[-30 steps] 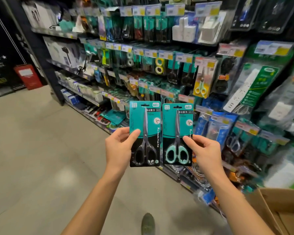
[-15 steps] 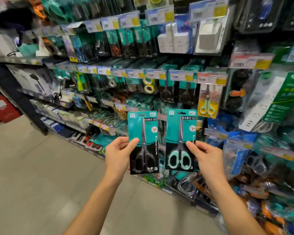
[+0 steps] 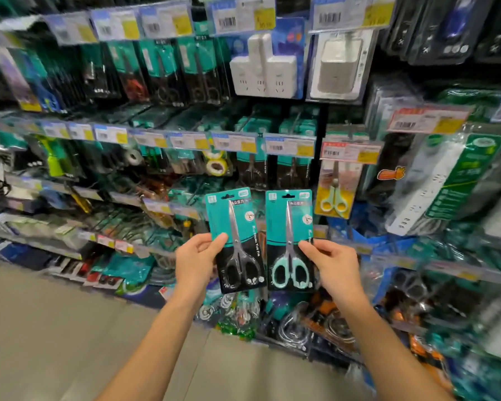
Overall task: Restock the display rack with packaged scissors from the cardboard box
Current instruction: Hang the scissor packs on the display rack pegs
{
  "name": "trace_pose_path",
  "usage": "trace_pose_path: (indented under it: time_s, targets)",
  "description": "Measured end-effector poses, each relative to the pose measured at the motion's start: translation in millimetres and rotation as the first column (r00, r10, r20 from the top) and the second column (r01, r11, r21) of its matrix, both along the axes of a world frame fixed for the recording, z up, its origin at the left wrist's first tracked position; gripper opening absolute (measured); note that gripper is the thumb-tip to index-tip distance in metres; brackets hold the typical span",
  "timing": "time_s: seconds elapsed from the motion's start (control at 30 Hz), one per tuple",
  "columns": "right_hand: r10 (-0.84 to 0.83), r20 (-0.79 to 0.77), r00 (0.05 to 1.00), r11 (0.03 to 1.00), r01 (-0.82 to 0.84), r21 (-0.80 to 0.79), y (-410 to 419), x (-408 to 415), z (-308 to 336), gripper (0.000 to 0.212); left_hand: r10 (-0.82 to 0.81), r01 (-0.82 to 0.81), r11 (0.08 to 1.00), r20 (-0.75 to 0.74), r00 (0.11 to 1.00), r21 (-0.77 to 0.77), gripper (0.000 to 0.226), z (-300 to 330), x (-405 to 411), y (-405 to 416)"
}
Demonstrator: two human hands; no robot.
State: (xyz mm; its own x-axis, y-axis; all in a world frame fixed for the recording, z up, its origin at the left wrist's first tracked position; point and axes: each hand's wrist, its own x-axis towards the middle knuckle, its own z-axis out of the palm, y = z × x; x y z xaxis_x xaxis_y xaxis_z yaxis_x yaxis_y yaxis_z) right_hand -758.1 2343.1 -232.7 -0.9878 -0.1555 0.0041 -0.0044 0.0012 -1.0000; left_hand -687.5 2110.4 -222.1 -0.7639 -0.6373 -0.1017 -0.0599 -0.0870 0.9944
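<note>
My left hand (image 3: 197, 263) pinches a pack of black-handled scissors (image 3: 237, 241) by its left edge, thumb across the front of the card, fingers behind it. My right hand (image 3: 334, 266) pinches a pack of mint-handled scissors (image 3: 290, 241) by its right edge in the same way. Both cards stand upright with blades pointing to 12 o'clock, side by side and just apart, the black one tilted slightly toward 11. I hold them up in front of the display rack (image 3: 243, 146), below a row of price tags (image 3: 289, 146). Teal scissor packs (image 3: 294, 169) hang at 12 o'clock above my two. A yellow-handled scissors pack (image 3: 334, 195) hangs at 2 o'clock, near the mint card's top corner. White plug adapters (image 3: 262, 70) hang higher up at 12. The grey floor (image 3: 55, 328) lies at 8 o'clock.
</note>
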Motion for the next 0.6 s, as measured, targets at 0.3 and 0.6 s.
trace_pose_path:
  time_s: [0.3, 0.6]
  targets:
    - [-0.174, -0.113, 0.978, 0.971, 0.190, 0.147, -35, -35, 15, 0.014, -0.186, 0.185, 0.981, -0.016, 0.982, -0.057, 0.027, -9, -72, -60]
    - [-0.304, -0.204, 0.930, 0.936, 0.332, 0.116, -59, -52, 18, 0.026, -0.386, 0.376, 0.918, -0.061, 0.920, -0.128, 0.008, -4, -121, -97]
